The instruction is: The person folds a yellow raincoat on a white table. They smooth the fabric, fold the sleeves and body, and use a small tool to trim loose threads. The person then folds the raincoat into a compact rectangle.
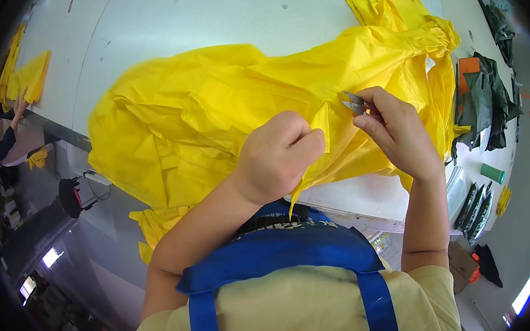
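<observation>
A large crumpled yellow garment point(212, 114) of thin shiny fabric lies spread over a white table point(206, 22). My left hand point(279, 155) pinches a fold of this yellow fabric near its lower edge, fingers closed on it. Just to the right, my right hand point(398, 131) grips small metal thread snips point(353, 104), whose blades point left at the fabric edge close to my left thumb. A thin strip of yellow fabric hangs down below my left hand.
More yellow fabric point(25, 78) lies at the table's far left, where another person's hand point(20, 107) rests. Dark green garments point(485, 104) hang at the right, with a green roll point(493, 173) below. I wear a blue apron point(283, 256).
</observation>
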The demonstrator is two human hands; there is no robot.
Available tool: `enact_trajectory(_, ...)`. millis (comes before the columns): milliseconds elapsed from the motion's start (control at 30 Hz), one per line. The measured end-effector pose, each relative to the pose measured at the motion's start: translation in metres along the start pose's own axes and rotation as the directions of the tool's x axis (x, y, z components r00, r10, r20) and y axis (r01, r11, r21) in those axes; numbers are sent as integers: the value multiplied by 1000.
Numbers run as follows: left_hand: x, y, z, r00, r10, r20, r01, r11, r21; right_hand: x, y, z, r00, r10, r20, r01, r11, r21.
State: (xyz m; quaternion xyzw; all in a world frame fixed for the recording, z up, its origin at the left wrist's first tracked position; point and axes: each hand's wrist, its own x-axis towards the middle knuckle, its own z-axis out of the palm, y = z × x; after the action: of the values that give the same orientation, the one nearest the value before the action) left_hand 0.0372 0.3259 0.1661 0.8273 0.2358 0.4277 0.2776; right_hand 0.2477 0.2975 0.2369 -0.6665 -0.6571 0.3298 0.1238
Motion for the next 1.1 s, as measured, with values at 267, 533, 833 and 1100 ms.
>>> enact_trajectory(267, -1, 1, 0, 999, 40, 28, -41, 997, 59, 8, -5, 2, 998, -66, -12, 66, 996, 65)
enact_trajectory(533, -1, 1, -2, 998, 59, -6, -58, 997, 47, 11, 0, 7, 995, -79, -59, 86, 989, 118)
enact_trajectory(833, 1, 1, -4, 998, 55, -43, -54, 998, 20, -10, 22, 30, 982, 33, -183, 74, 835, 546)
enact_trajectory(1100, 4, 2, -10, 994, 110, 3, -110, 993, -36, -4, 5, 20, 990, 5, -143, 42, 946, 322)
